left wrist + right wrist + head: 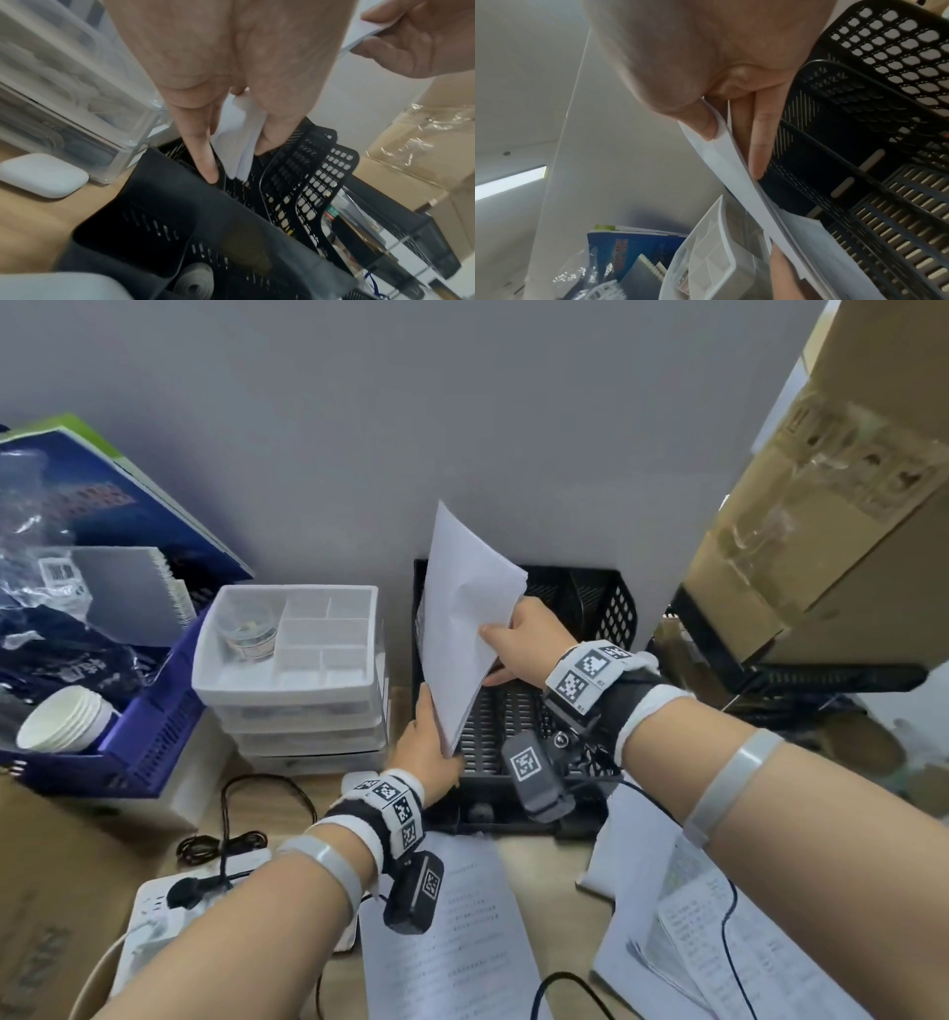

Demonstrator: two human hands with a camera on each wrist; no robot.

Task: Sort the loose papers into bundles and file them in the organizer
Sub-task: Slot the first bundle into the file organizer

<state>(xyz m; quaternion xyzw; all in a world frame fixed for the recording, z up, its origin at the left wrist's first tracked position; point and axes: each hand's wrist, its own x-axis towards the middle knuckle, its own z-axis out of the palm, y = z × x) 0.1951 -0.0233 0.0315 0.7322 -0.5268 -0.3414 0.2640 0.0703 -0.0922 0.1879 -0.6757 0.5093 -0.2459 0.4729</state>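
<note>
A bundle of white papers (pixel 464 618) stands tilted on edge over the left slot of the black mesh organizer (pixel 601 608). My left hand (pixel 429 752) grips its lower corner; in the left wrist view the bundle (pixel 246 142) is pinched between thumb and fingers (pixel 203 156) just above the organizer (pixel 303 182). My right hand (pixel 518 642) pinches the bundle's right edge, thumb on top; the right wrist view shows the sheets (pixel 734 162) between thumb and fingers (pixel 758 146), beside the organizer's dividers (pixel 859 142). More printed sheets (pixel 447 927) lie on the desk in front.
White stacked drawer trays (pixel 292 660) stand left of the organizer, a blue crate (pixel 149 731) with paper cups further left. Cardboard boxes (pixel 821 505) rise at the right. A white earbud case (pixel 43 174), a power strip (pixel 169 906) and cables lie near the front.
</note>
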